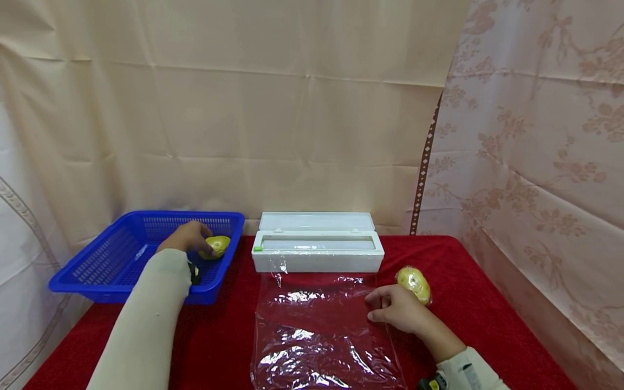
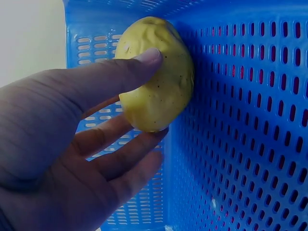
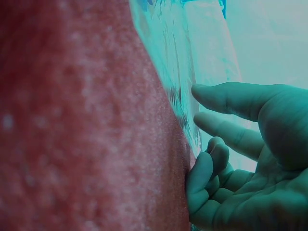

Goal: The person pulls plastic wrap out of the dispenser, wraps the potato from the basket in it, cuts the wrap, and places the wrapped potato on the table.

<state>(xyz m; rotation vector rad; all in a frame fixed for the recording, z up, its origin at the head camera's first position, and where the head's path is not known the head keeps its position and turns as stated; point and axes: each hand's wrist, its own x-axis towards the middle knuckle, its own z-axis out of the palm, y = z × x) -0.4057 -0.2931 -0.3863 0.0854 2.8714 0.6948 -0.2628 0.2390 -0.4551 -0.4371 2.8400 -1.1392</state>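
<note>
My left hand (image 1: 187, 238) reaches into the blue basket (image 1: 234, 225) and grips a yellow potato (image 1: 219, 245) near the basket's right wall. In the left wrist view the thumb lies across the potato (image 2: 166, 96) and the fingers reach round its underside. A sheet of clear plastic wrap (image 1: 317, 330) lies on the red cloth, running from the white wrap dispenser (image 1: 317, 264) toward me. At the sheet's right edge rests my right hand (image 1: 400, 309), thumb and forefinger apart, other fingers bent, holding nothing. Just behind it lies a film-wrapped potato (image 1: 413, 284).
The dispenser's lid (image 1: 317, 221) stands raised at the back, with a green slider (image 1: 258, 248) at its left end. Red cloth (image 1: 468, 303) covers the table. A beige curtain (image 1: 292, 108) hangs behind, and a floral curtain (image 1: 546, 162) on the right.
</note>
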